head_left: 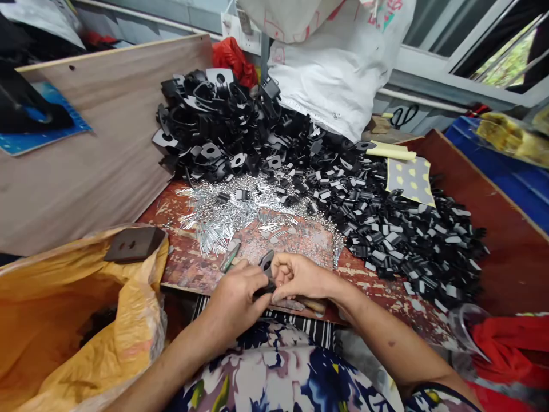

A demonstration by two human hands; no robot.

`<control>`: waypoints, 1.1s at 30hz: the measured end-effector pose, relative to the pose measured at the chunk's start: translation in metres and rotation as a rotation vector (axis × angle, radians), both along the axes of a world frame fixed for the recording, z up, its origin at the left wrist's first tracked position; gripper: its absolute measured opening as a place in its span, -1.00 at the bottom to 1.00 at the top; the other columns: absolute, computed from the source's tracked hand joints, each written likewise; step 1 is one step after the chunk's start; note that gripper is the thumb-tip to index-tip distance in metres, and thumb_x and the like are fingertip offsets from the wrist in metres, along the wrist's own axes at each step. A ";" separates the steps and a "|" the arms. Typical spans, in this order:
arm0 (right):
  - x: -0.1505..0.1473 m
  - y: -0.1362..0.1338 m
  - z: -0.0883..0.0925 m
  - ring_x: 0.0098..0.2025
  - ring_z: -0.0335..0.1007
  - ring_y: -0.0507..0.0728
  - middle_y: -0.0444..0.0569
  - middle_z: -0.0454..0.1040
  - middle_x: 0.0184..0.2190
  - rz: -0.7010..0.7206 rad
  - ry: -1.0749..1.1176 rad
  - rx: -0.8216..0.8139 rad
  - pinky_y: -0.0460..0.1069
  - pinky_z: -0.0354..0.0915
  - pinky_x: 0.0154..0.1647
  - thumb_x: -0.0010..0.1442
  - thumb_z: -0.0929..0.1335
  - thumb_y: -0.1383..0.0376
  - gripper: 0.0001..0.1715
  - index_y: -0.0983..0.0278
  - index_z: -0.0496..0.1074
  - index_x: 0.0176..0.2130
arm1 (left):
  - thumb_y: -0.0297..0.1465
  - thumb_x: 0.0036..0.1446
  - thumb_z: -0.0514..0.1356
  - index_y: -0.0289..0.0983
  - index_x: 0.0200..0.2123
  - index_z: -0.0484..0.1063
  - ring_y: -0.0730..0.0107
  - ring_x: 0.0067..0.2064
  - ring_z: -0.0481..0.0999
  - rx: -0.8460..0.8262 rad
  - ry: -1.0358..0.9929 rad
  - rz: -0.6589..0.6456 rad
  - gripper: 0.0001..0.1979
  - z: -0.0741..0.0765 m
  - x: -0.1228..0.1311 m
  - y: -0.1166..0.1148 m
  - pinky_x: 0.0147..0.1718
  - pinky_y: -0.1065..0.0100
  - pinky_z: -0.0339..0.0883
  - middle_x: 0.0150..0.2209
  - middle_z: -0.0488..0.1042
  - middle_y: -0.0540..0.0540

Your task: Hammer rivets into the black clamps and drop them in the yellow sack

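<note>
Here the left hand [242, 289] grips a holed black plastic piece [267, 261] above the worn red wooden counter [193, 272], seemingly steadying it, the right hand [300, 277] close alongside (what it pinches, I can't tell), slim silvery metal pins [217, 229] handily near.

Worn red-brown worktable [184, 267], paint scuffed; pale wood board [115, 154] stands on its L side, dk red-brown board [493, 246] on R. Behind: grey-blue wall [193, 17] w/ white pipe [446, 106] running along it. Top R, white-framed window [429, 66], bars & green foliage [510, 54] visible thru it, bright daylight outside.
</note>
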State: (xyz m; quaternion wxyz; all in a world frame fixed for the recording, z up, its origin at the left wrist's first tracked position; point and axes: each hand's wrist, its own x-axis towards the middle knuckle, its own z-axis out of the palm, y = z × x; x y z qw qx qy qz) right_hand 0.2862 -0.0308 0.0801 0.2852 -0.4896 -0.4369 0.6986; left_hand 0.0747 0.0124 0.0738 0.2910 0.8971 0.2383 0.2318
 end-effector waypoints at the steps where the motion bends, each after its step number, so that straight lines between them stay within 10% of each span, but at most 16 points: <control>1: -0.004 -0.004 -0.002 -0.56 0.29 -0.05 -0.30 0.43 -0.55 0.000 -0.002 0.001 -0.11 0.21 -0.54 -0.22 0.64 0.22 -0.40 0.21 0.30 -0.30 | -0.50 0.18 0.24 -0.25 -0.54 0.31 0.33 -0.42 0.27 0.025 0.015 -0.030 -0.73 0.002 0.002 -0.003 -0.31 0.23 0.13 -0.51 0.39 -0.01; 15: 0.001 -0.021 0.012 -0.36 0.31 -0.01 -0.23 0.37 -0.40 0.016 -0.244 0.313 -0.06 0.26 -0.29 0.25 0.35 0.39 -0.88 0.21 0.35 -0.17 | -0.52 0.16 0.20 -0.23 -0.49 0.35 0.23 -0.35 0.28 0.128 0.022 0.121 -0.81 -0.004 0.010 -0.018 -0.31 0.23 0.16 -0.45 0.40 -0.06; 26: 0.005 -0.013 0.005 -0.46 0.35 -0.01 -0.26 0.39 -0.47 0.113 -0.250 0.200 -0.10 0.26 -0.42 0.22 0.37 0.41 -0.79 0.20 0.31 -0.15 | -0.48 0.17 0.18 -0.21 -0.52 0.29 0.25 -0.34 0.33 0.013 0.064 0.093 -0.78 0.001 0.007 -0.023 -0.29 0.22 0.20 -0.47 0.36 -0.02; 33: 0.068 0.015 -0.006 -0.20 0.35 0.12 0.02 0.52 -0.30 0.013 -1.451 0.729 0.01 0.24 -0.14 0.29 0.24 0.56 -0.72 0.30 0.48 -0.21 | -0.30 0.18 0.20 -0.22 -0.59 0.26 0.35 -0.43 0.28 -0.496 -0.181 0.211 -0.68 -0.010 0.000 -0.007 -0.42 0.31 0.17 -0.54 0.25 0.02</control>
